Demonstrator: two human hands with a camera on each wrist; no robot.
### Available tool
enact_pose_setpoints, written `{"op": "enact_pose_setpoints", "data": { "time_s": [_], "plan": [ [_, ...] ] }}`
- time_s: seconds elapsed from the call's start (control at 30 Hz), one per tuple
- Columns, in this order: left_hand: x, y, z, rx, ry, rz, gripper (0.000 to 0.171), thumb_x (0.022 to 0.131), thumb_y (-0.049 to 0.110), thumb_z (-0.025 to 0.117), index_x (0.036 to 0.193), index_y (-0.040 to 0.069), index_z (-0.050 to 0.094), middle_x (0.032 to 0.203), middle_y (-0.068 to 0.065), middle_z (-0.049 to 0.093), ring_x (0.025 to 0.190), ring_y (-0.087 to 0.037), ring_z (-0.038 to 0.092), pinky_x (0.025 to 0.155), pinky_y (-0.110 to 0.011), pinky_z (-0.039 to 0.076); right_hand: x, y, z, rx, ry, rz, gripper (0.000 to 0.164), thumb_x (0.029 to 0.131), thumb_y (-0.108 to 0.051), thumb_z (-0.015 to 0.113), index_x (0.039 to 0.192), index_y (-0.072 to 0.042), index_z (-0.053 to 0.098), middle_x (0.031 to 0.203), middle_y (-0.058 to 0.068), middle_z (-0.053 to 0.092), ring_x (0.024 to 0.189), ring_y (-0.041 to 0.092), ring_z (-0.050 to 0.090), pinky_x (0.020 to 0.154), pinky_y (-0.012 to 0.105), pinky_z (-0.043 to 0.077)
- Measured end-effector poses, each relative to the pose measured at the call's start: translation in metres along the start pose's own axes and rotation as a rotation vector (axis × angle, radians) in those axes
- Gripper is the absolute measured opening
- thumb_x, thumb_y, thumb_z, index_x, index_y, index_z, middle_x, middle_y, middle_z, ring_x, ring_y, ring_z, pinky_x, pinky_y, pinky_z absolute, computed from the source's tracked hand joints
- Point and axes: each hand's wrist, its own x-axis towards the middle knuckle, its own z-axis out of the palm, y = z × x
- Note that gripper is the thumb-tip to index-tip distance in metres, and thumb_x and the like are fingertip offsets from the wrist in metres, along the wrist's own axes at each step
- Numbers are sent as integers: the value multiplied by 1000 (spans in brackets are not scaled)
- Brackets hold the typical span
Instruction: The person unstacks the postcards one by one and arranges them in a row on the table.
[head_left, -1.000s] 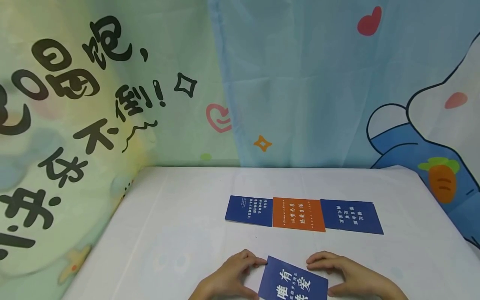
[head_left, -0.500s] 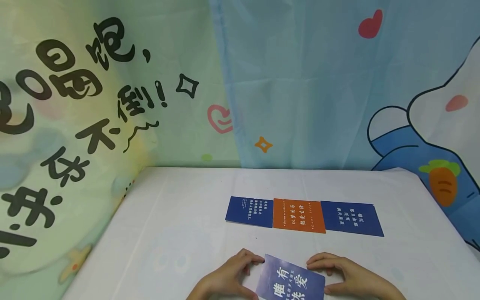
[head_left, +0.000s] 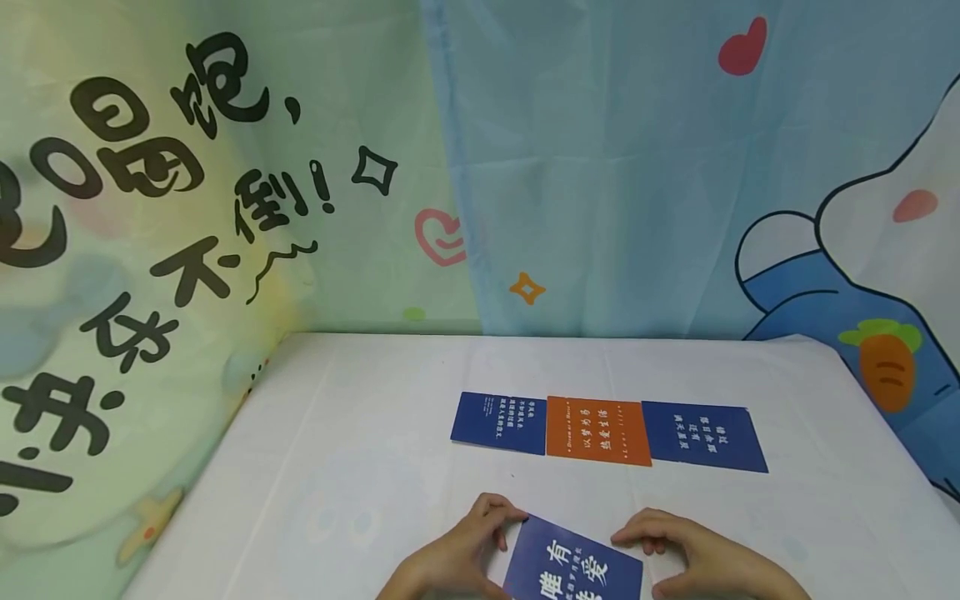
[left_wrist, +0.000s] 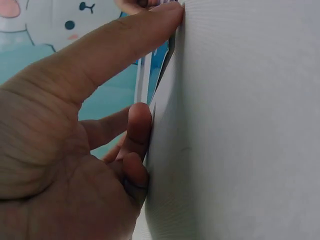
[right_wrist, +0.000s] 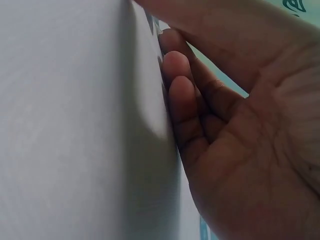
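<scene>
A dark blue card [head_left: 577, 546] with white characters is at the near edge of the head view, turned at a slant. Its lower part is cut off by the frame. My left hand [head_left: 461, 550] holds the card along its left side, index fingertip at the far corner and thumb lower down. In the left wrist view, the thumb [left_wrist: 115, 42] lies by the card's thin edge. My right hand [head_left: 701, 554] rests on the white cloth just off the card's right side, with a narrow gap between. Its loosely bent fingers [right_wrist: 182, 97] show in the right wrist view.
Beyond the hands, a blue card [head_left: 498, 423], an orange card [head_left: 598, 431] and another blue card [head_left: 707, 436] lie side by side on the white tablecloth [head_left: 337, 467]. A printed curtain [head_left: 600, 167] hangs behind and along the left.
The near card has shifted slightly left along with my left fingertips, and a pale glare on it has come and gone. A gap now shows between it and the right thumb.
</scene>
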Motion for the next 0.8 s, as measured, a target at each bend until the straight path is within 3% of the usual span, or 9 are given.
{"op": "enact_pose_setpoints", "data": {
  "time_s": [0.17,0.33,0.63,0.8],
  "plan": [
    [1,3,0,29,3,-22,86,60,25,87,133,16,43,116,6,29,91,0,40,87,-19,34,2,-5,4,-54,32,40,44,75,-15,72,117,-24,63,109,-2,55,89,13,47,76,21,43],
    [1,3,1,-3,-1,-62,83,61,25,86,133,19,44,115,7,29,90,0,41,87,-20,34,3,-6,9,-58,57,68,42,74,-15,72,114,-27,64,106,-3,56,88,15,48,75,22,44],
    [-3,-1,2,-175,89,-123,68,64,26,85,124,24,53,111,9,39,100,-4,45,92,-21,28,2,-4,8,-37,61,78,40,78,-24,72,117,-21,63,104,0,56,87,16,47,72,24,44],
    [-2,4,-4,-321,96,-105,50,69,19,81,115,18,61,91,0,56,81,-7,51,74,-18,33,3,-4,3,-20,74,49,46,83,-24,68,126,-10,56,98,2,58,83,14,50,69,23,43]
  ]
}}
